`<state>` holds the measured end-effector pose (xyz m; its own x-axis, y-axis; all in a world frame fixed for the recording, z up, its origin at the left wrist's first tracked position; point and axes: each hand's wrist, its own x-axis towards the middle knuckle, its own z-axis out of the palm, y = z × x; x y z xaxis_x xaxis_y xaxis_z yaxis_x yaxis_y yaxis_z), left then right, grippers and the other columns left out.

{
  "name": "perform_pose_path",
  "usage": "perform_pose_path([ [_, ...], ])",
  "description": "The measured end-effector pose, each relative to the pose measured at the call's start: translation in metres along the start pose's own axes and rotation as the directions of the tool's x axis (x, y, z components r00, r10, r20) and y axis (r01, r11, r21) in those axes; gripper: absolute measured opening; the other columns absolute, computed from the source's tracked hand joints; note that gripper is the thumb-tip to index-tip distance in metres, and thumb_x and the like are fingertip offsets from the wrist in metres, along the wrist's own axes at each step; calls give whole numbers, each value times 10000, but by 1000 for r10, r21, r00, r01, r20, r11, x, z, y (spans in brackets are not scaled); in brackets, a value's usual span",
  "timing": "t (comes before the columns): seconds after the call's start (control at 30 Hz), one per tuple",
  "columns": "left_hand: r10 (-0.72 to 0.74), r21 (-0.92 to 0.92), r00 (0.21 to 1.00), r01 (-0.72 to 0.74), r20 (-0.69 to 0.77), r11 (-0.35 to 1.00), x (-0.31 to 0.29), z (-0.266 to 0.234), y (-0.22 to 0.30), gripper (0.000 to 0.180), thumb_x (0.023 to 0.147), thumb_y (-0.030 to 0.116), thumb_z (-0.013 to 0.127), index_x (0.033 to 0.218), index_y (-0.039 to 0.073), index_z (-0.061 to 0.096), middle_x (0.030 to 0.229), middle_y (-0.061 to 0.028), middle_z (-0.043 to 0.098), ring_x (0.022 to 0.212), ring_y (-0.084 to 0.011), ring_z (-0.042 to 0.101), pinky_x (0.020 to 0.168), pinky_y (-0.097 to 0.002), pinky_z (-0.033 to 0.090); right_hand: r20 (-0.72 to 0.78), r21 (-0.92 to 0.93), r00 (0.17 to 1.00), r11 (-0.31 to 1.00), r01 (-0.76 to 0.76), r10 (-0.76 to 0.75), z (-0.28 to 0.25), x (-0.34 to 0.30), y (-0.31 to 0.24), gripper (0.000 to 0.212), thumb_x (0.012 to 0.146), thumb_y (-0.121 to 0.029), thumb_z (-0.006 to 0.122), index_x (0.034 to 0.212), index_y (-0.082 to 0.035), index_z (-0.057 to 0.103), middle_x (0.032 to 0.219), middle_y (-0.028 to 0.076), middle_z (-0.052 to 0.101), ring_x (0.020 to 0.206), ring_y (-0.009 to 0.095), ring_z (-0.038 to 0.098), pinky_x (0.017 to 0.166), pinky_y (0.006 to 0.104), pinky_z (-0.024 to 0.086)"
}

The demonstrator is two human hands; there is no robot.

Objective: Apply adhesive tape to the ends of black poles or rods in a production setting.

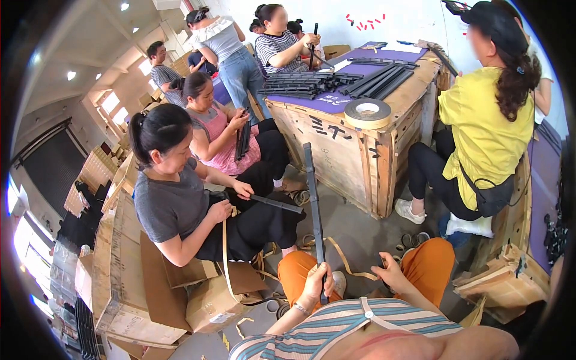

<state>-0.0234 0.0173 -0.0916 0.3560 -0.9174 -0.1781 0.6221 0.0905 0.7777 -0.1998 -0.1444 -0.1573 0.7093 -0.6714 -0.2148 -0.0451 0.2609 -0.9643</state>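
Observation:
My left hand (316, 281) grips a long, narrow black strip (316, 207) near its lower end, and the strip stands nearly upright in front of me. My right hand (391, 273) is closed at the end of a thin tan tape strip (362, 275). That tape sags away to the left, past the black strip, toward the floor between my orange-trousered knees. The two hands are apart, one over each thigh.
A wooden crate table (336, 159) ahead carries stacked black strips (306, 84) and a large tape roll (368, 113). Seated at the left, a person in grey (174, 207) handles a similar strip and tape. Cardboard boxes (219, 300) stand lower left; a person in yellow (486, 126) sits right.

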Motion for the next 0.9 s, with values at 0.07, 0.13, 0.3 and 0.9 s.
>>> perform_pose_path([
  [0.07, 8, -20, 1000, -8, 8, 1000, 3, -2, 2, 299, 942, 293, 418, 751, 63, 432, 433, -54, 396, 304, -165, 385, 313, -267, 333, 13, 16, 997, 997, -70, 70, -1, 5, 5, 480, 792, -48, 640, 1196, 17, 390, 927, 73, 579, 723, 102, 568, 572, 223, 462],
  [0.13, 61, 111, 998, -59, -18, 992, 10, 4, 12, 292, 938, 276, 428, 736, 65, 432, 435, -58, 410, 303, -163, 393, 314, -266, 339, 24, -10, 997, 997, -74, 74, -1, 13, 6, 539, 797, -56, 634, 1246, 23, 347, 800, 46, 547, 611, 91, 513, 526, 226, 426],
  [0.3, 168, 309, 986, -157, -8, 938, 46, 37, 62, 284, 916, 212, 440, 672, 67, 425, 399, -64, 440, 291, -150, 412, 300, -254, 337, 40, 62, 997, 995, -76, 73, -8, 40, 27, 488, 784, -72, 656, 1195, -5, 400, 889, 68, 558, 649, 100, 536, 503, 233, 451],
  [0.9, 485, 995, 872, -19, 64, -97, 386, 70, 267, 322, 755, 271, 638, 700, -35, 556, 520, -101, 554, 371, -171, 530, 365, -299, 424, 202, -412, 973, 891, 190, -114, -35, 156, 5, 424, 741, -218, 705, 1060, 6, 538, 754, 62, 574, 677, 137, 570, 589, 285, 452],
])
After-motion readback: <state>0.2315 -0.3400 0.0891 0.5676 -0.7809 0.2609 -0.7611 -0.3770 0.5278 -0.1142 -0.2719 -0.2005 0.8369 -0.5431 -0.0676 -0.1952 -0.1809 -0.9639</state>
